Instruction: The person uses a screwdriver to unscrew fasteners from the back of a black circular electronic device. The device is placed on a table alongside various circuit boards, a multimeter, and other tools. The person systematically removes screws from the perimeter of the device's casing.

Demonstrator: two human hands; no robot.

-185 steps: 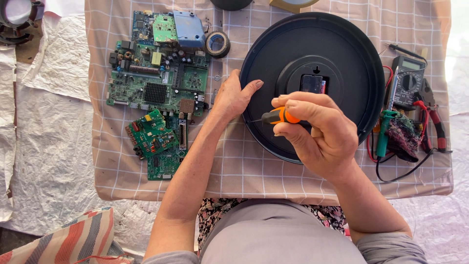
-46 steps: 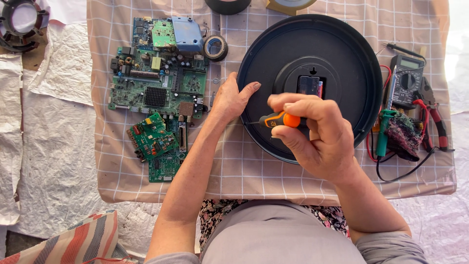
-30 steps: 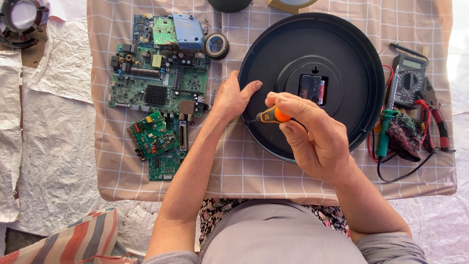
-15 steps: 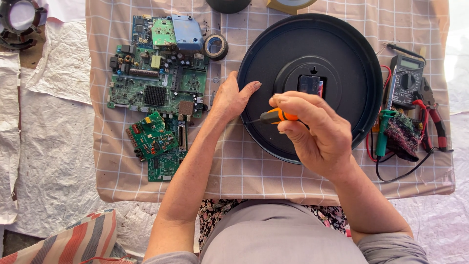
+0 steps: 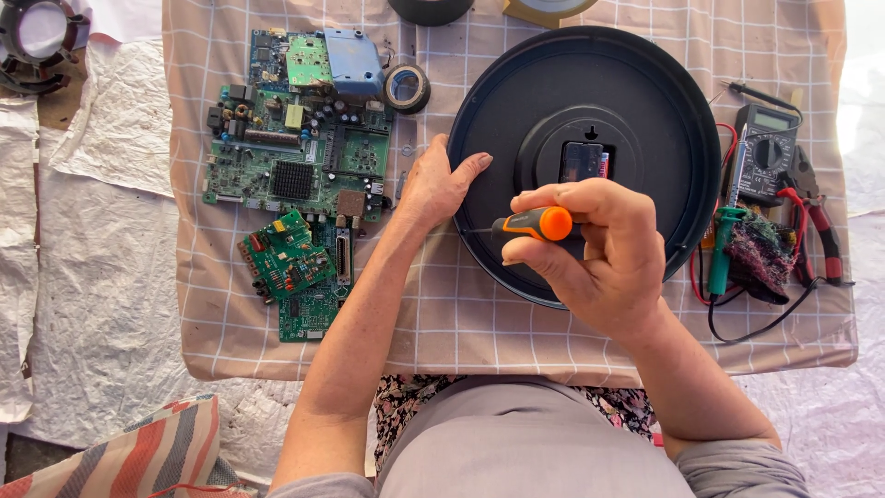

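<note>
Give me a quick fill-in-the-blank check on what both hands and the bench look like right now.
The right hand grips a screwdriver whose handle is black and ____.
The left hand rests on the ____ edge of the round black clock back, as the camera sees it.
The circuit boards are ____ in colour.
The multimeter lies to the ____ of the clock back in the picture.

Missing words: orange; left; green; right

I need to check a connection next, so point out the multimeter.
In the head view, the multimeter lies on the checked cloth at the right, just beyond the black clock's rim, beside the red-handled pliers.
</note>
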